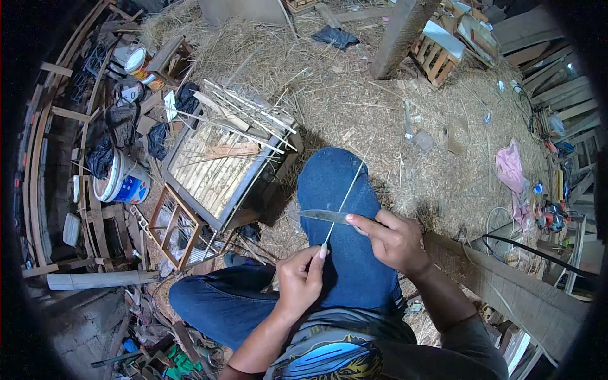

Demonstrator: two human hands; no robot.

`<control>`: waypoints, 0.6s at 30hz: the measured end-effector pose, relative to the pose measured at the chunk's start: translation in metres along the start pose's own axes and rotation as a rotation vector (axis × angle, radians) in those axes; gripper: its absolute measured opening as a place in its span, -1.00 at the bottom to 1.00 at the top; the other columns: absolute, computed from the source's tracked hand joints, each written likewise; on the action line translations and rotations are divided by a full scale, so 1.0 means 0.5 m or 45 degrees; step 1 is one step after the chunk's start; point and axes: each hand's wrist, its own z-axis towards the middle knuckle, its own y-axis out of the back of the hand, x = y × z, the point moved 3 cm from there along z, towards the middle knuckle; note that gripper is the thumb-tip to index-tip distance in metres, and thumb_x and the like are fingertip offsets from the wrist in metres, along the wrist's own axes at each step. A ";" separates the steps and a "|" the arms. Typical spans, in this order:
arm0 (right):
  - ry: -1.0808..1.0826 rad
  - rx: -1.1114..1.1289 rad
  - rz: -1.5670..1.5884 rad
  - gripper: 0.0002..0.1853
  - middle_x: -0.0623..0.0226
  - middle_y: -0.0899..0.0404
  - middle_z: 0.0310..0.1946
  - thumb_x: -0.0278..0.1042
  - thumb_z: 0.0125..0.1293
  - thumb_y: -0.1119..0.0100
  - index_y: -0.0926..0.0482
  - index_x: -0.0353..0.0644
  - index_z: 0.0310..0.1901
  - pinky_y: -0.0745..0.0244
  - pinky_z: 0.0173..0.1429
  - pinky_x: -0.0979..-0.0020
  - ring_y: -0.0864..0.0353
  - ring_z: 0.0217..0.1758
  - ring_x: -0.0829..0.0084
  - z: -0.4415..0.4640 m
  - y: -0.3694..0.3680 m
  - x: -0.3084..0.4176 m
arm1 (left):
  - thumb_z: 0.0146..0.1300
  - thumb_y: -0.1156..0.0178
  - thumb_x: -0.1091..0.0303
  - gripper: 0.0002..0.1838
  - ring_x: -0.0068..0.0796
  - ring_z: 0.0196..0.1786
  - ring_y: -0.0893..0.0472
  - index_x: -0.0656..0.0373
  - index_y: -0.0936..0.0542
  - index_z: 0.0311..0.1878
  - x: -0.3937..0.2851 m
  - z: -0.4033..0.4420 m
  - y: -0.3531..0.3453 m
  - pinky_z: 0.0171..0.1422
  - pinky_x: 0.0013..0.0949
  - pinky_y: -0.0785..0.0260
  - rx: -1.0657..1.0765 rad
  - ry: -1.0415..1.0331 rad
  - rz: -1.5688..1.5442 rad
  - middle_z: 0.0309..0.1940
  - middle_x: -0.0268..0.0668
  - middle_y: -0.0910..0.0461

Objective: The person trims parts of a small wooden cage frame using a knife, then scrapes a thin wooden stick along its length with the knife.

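Observation:
A long, thin wooden stick (352, 183) slants upward over my blue-jeaned knee (326, 174). Its lower end is pinched between the thumb and fingers of my left hand (299, 280). My right hand (391, 240) is closed round a knife, its handle hidden in the fist and one finger stretched along the blade's base. The knife blade (322, 216) points left and crosses the stick a little above my left fingers. Whether the edge touches the stick I cannot tell for sure.
Left of my knee stands a low slatted table (212, 168) piled with thin wood strips (237, 114). Beside it are a wooden frame (174, 225) and a white bucket (123, 180). A thick beam (506, 285) lies at my right. Straw and shavings cover the ground around a post (402, 38).

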 end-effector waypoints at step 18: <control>-0.020 -0.032 -0.010 -0.55 0.41 -0.38 -0.51 -0.31 0.29 -0.38 -0.75 0.39 0.20 -0.48 -0.49 0.27 -0.54 -0.58 0.34 -0.004 0.001 0.010 | 0.31 -0.35 0.58 -0.95 -0.12 -0.46 -0.70 0.34 -0.72 -0.20 -0.021 -0.015 0.000 -0.34 -0.25 -0.50 -0.154 -0.517 0.354 -0.43 0.00 -0.70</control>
